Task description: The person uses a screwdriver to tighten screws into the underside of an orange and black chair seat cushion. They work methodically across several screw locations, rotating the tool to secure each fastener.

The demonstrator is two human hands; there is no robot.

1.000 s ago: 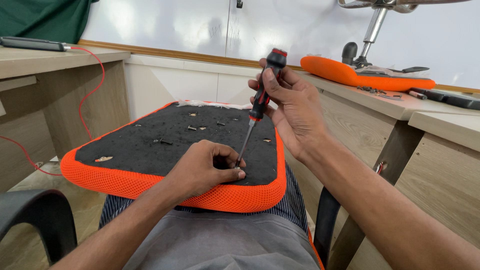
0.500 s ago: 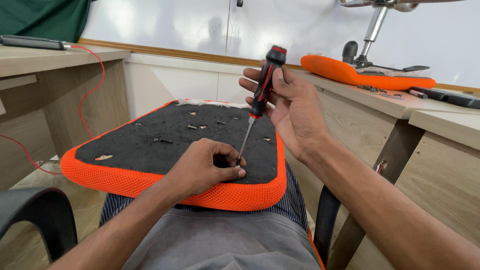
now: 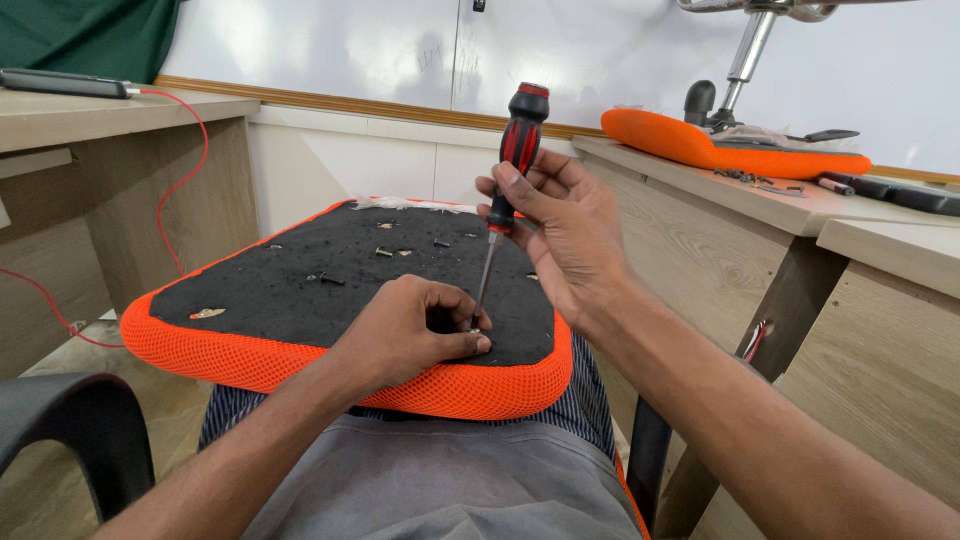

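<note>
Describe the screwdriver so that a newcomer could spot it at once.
Start at the orange-edged seat cushion on the person's lap. Above its near right corner the right hand holds the screwdriver nearly upright, tip down by the left hand. Its red-and-black handle sets it apart from the small loose screws.

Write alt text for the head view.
A right hand holds a red-and-black screwdriver upright, tip on the black underside of an orange seat cushion resting on the person's lap, while the left hand steadies the tip.

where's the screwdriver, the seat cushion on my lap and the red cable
screwdriver (image 3: 519, 140), head view, on its red and black handle
seat cushion (image 3: 330, 270), head view, on its black underside
red cable (image 3: 186, 180), head view, on the loop hanging off the desk
</note>
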